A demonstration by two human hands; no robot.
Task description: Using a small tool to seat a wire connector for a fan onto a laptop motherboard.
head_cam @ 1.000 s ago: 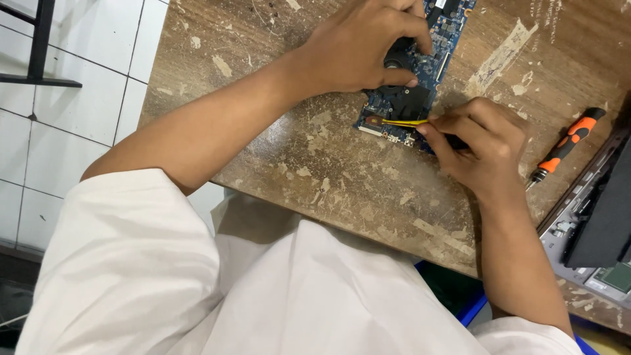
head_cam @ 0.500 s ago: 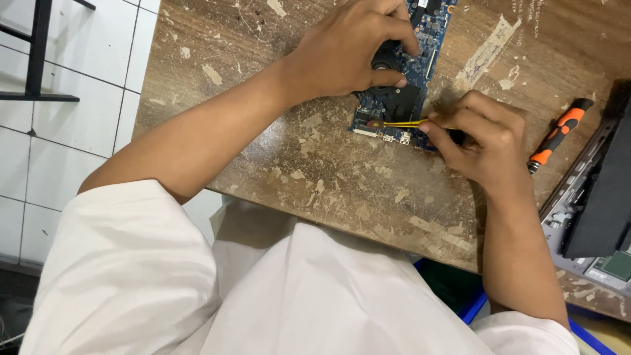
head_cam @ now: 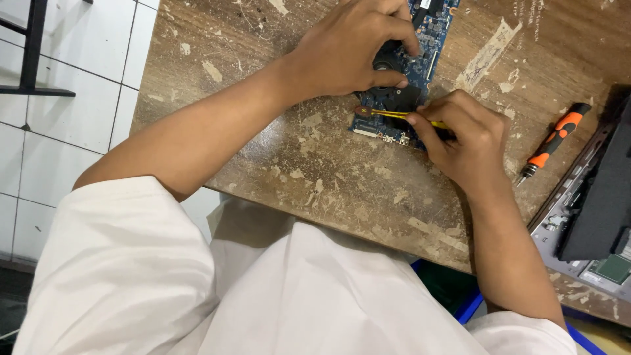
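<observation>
left of the hands a white tiled floor (head_cam: pixel 79 125) shows past the edge of the worn wooden table (head_cam: pixel 315 171). the left hand (head_cam: pixel 348 49) lies flat and pressing on a blue circuit board (head_cam: pixel 430 29), fingers spread over the black fan part (head_cam: pixel 394 98), thumb hooked at its near edge; it is not closed round anything, only bearing down. just right of it the right hand (head_cam: pixel 463 135) is pinched shut on a thin yellow tool (head_cam: pixel 394 115), whose tip now reaches the lower left corner of the board, by the left thumb. compared with a second ago the hands sit much as they did; the view has shifted and the tool tip has crept a little toward that corner, which suggests the same prying or loosening at that spot is still going on. right of the right hand an orange and black screwdriver (head_cam: pixel 552 141) lies loose on the table, and beyond it an opened laptop shell (head_cam: pixel 591 210) rests at the table's edge.
</observation>
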